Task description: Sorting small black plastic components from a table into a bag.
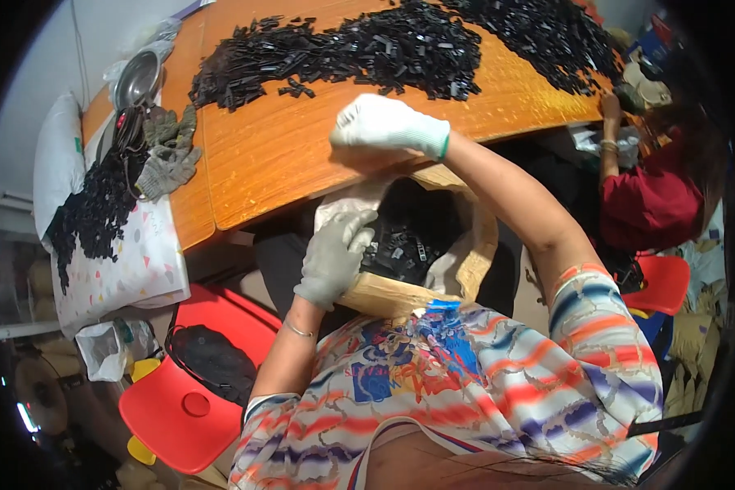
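Observation:
A tan sack (480, 245) stands in front of me below the table edge, its mouth open and its rim folded outward. Small black plastic pieces (407, 251) lie inside it. My left hand (332, 257), in a grey-coated glove, is closed on the left side of the sack's rim. Over the table's near edge, beyond the sack, is my right hand (390, 126) in a white glove with a green cuff. Its fingers are curled into a fist, and whatever they may hold is hidden.
Heaps of black pieces (384, 49) cover the far part of the orange table (278, 155). At left are a metal bowl (137, 79), grey gloves (167, 151) and more black pieces. A red chair (180, 416) stands at lower left. Another person (652, 200) sits at right.

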`<state>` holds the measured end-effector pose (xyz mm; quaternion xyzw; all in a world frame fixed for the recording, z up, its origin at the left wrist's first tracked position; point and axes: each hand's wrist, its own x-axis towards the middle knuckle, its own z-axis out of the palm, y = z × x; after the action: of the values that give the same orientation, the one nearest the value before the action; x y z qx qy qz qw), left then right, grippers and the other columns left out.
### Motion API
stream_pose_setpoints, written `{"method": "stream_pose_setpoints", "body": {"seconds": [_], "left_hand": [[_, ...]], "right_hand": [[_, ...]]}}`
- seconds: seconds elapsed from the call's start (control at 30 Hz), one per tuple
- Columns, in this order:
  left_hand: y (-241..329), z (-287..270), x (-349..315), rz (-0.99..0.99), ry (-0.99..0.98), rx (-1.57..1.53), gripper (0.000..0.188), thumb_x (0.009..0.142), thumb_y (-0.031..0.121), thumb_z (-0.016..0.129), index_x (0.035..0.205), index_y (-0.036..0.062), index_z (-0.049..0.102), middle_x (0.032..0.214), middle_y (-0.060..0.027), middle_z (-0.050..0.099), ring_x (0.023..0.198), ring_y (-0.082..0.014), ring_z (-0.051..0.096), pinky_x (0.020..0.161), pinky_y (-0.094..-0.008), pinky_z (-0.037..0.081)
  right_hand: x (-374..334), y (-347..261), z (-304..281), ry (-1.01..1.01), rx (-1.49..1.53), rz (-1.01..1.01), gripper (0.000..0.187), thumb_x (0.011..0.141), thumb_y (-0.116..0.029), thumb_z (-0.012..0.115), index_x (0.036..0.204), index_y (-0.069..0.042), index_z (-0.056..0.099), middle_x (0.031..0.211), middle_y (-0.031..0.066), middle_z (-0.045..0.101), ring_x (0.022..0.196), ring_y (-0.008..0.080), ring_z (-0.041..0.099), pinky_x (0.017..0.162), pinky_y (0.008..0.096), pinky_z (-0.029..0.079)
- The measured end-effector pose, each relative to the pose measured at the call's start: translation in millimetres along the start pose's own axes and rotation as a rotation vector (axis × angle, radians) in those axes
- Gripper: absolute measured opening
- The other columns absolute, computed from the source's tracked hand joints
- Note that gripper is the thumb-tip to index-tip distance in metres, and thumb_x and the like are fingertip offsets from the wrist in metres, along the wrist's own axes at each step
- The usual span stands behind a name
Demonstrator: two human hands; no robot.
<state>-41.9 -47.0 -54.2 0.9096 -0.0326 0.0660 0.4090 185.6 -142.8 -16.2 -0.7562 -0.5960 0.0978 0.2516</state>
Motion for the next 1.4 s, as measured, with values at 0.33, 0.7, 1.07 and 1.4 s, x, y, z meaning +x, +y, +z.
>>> {"method": "stream_pose_setpoints", "body": {"seconds": [0.33, 0.7, 1.07, 1.4], "left_hand": [[-97.0, -132.5, 143.1, -0.156, 0.548, 0.753, 0.025, 0.086, 0.018, 0.06, 0.111, 0.0198, 0.061, 0.112, -0.0072, 0.057, 0.104, -0.0284, 0.054, 0.084, -0.0406, 0.048], [-121.2, -129.7, 167.6, -0.084, 0.38, 0.984, 0.023, 0.083, 0.016, 0.064, 0.106, 0.0166, 0.061, 0.107, -0.0048, 0.061, 0.104, -0.0258, 0.056, 0.083, -0.0415, 0.051], [-112.7, -134.8, 129.3, -0.075, 0.627, 0.572, 0.026, 0.085, 0.01, 0.06, 0.109, 0.0187, 0.061, 0.101, -0.004, 0.065, 0.094, -0.0275, 0.059, 0.085, -0.0401, 0.048], [-97.1, -117.8, 137.7, 0.003, 0.291, 1.105, 0.02, 0.084, 0.022, 0.062, 0.102, 0.0127, 0.062, 0.107, -0.0051, 0.062, 0.103, -0.0277, 0.055, 0.081, -0.0432, 0.049]], "right_hand": [[110.5, 10.0, 16.4, 0.205, -0.269, 0.616, 0.022, 0.082, -0.029, 0.063, 0.086, -0.009, 0.069, 0.088, 0.0152, 0.068, 0.083, 0.0325, 0.065, 0.071, 0.0406, 0.05], [81.2, 13.5, 20.0, 0.215, -0.323, 0.376, 0.011, 0.079, -0.012, 0.057, 0.081, -0.004, 0.064, 0.085, 0.021, 0.065, 0.083, 0.0373, 0.064, 0.071, 0.0433, 0.051], [33.5, -3.3, 11.6, 0.131, -0.218, 0.307, 0.019, 0.077, -0.014, 0.054, 0.081, -0.002, 0.068, 0.082, 0.0212, 0.066, 0.078, 0.0364, 0.066, 0.07, 0.0438, 0.053], [18.5, -15.8, 9.1, 0.182, -0.073, 0.296, 0.014, 0.078, -0.015, 0.058, 0.082, -0.003, 0.064, 0.084, 0.0209, 0.066, 0.08, 0.0378, 0.064, 0.071, 0.0427, 0.051]]}}
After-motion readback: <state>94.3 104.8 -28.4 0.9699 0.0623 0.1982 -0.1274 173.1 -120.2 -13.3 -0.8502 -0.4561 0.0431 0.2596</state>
